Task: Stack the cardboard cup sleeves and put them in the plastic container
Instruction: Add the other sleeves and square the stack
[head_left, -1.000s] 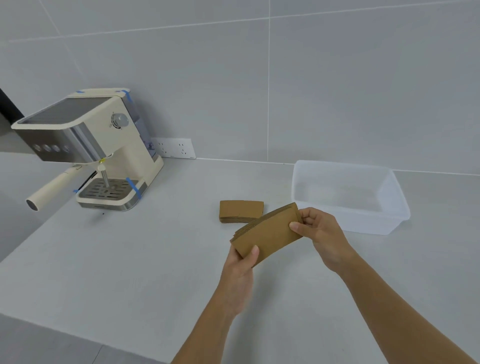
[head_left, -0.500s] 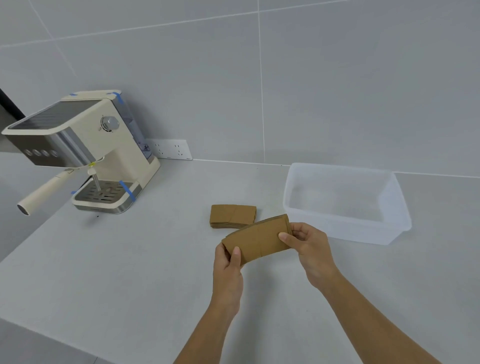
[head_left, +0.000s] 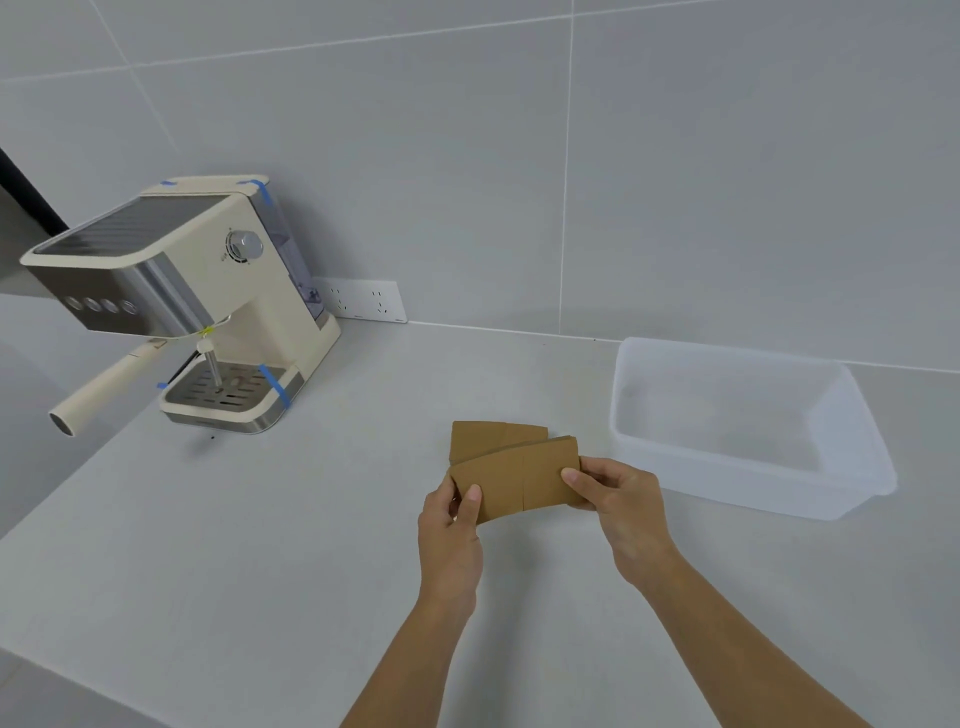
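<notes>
A flat stack of brown cardboard cup sleeves (head_left: 519, 480) is held just above the counter between both hands. My left hand (head_left: 451, 530) pinches its left end, thumb on the front face. My right hand (head_left: 621, 501) grips its right end. Just behind it lies a second pile of sleeves (head_left: 491, 436) on the counter, partly hidden by the held stack. The clear plastic container (head_left: 862, 452) stands to the right, with nothing visible inside.
A cream espresso machine (head_left: 208, 296) with a long handle sticking out to the left stands at the back left of the grey counter (head_left: 260, 545). A wall socket (head_left: 366, 301) sits behind it. The counter's front edge runs along the lower left.
The held stack has come down and turned from tilted to nearly level, now overlapping the pile on the counter. Both hands kept their hold. The camera view shifted slightly.
</notes>
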